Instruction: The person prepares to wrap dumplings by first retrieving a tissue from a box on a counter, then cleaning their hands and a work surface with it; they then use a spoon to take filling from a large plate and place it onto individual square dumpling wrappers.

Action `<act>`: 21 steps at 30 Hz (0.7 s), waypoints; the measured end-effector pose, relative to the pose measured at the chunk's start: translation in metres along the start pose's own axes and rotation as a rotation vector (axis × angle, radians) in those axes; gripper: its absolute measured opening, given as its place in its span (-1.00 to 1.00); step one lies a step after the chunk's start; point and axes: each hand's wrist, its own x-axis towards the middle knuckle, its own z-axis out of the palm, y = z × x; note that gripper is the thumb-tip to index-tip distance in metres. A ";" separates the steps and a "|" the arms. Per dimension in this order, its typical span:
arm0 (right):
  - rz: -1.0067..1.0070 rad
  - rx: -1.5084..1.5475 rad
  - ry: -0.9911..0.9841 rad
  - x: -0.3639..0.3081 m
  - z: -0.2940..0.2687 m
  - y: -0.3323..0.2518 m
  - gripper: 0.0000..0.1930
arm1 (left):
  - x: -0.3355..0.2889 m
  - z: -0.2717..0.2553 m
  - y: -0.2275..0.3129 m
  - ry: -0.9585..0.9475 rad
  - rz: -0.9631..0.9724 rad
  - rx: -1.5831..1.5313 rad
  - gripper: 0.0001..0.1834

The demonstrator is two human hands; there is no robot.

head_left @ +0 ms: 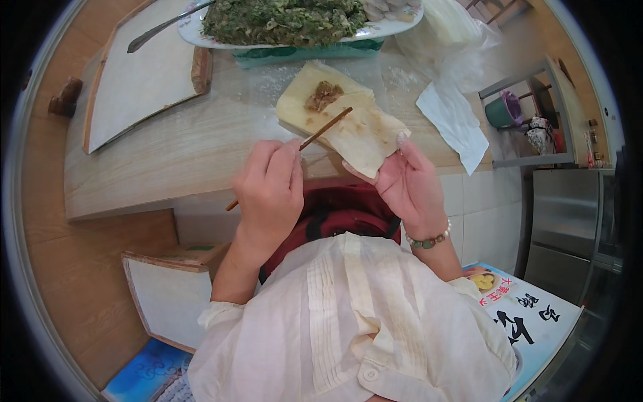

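Observation:
My left hand (271, 184) is closed around a thin brown stick (328, 126), like a chopstick, its tip lying over a pale dough wrapper (367, 137). My right hand (412, 177) grips the near right edge of that wrapper, thumb on top and fingers below. Part of the wrapper rests over a stack of square wrappers (301, 84) on the table. A lump of brown meat-like filling (323, 96) sits on the stack, and faint smears of it mark the lifted wrapper.
Beyond the stack, a patterned plate (191, 32) heaped with green filling (284, 20) stands on a green box (308, 53). A metal utensil handle (157, 32) juts leftward over a white board (147, 84). A white sheet (455, 124) and clear plastic bag (442, 40) lie right.

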 end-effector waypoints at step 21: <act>-0.154 -0.352 0.074 -0.015 -0.016 -0.002 -0.59 | 0.011 0.004 -0.011 0.007 0.139 0.330 -0.93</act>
